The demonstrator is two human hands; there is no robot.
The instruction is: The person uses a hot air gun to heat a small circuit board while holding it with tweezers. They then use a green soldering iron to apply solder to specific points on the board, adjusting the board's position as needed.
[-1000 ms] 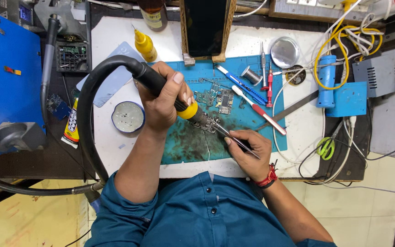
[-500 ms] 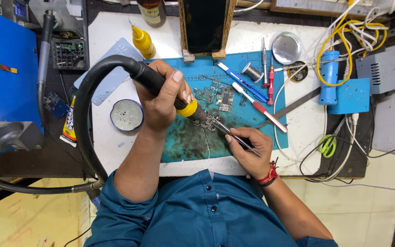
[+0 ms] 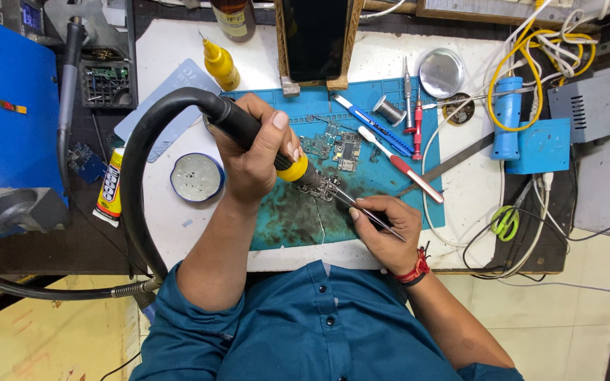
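My left hand (image 3: 252,159) grips a black hot-air wand with a yellow collar (image 3: 292,169), its nozzle pointing down at a small circuit board (image 3: 325,188) on the blue work mat (image 3: 390,176). A thick black hose (image 3: 132,183) loops from the wand off the left of the bench. My right hand (image 3: 388,229) holds thin metal tweezers (image 3: 361,206), tips touching the board right under the nozzle. A second circuit board (image 3: 347,149) lies just beyond on the mat.
A white round tin (image 3: 196,177) and a glue tube (image 3: 110,187) lie left of the mat. A yellow squeeze bottle (image 3: 220,65), phone in a wooden stand (image 3: 314,39), screwdrivers (image 3: 409,95), a metal dish (image 3: 440,72), green scissors (image 3: 505,221) and tangled cables surround the mat. A blue machine (image 3: 8,120) stands at left.
Both hands stay on the board; the wand and tweezers have shifted only slightly, and the camera has moved a little.
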